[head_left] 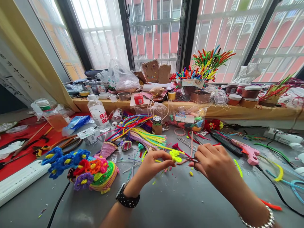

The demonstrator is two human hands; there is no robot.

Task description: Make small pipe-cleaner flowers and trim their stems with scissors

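Between the thumb and fingers of my left hand [158,164] is a bright yellow pipe-cleaner flower [175,155]. My right hand [212,158] grips scissors [190,158], whose metal blades reach to the flower's right side; whether they touch it I cannot tell. The handles are mostly hidden by my fingers. Just behind the flower lies a bundle of pastel and yellow pipe cleaners [147,136]. Left of my left hand sits a round, multicoloured piece [106,175] topped with blue [55,163], red, orange, pink and purple fuzzy flowers.
A pink glue gun [248,152] with a black cord rests at the right. Plastic bottles [98,112] stand at the back left, and a white power strip [23,180] lies at the left edge. Jars [250,92] and a container of colourful pipe cleaners [190,83] line the sill.
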